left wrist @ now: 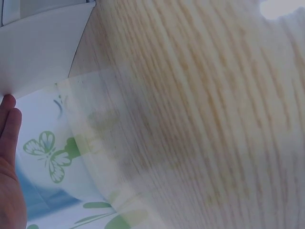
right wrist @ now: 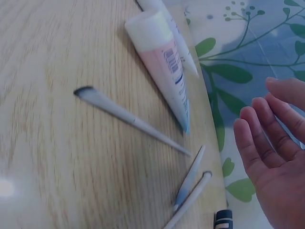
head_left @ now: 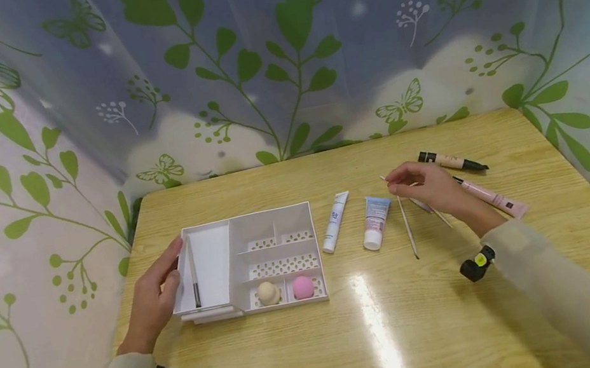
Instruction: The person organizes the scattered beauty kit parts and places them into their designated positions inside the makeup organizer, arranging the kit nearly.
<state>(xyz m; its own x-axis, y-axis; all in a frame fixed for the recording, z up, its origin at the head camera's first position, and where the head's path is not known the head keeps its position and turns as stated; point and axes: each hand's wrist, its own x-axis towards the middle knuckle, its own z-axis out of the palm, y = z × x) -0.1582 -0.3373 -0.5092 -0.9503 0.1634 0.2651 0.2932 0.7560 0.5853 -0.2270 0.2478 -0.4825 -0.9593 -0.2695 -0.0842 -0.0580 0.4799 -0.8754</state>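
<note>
Looks partway: brush (head_left: 194, 277), sponges (head_left: 303, 287) in tray (head_left: 211, 261), tubes (head_left: 375, 223), other brushes (head_left: 407, 227) remain at right; left hand (head_left: 149, 297) straight-fingered against tray, right hand (head_left: 434, 187) relaxed, seemingly empty.

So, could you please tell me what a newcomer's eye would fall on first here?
Probably the white divided tray on the left of the table, with a round pink piece and a beige piece in its near compartments. The cloth with big green leaves, behind the table, is also bold. Then perhaps the right hand, among slim brushes toward the table's right side.
</note>
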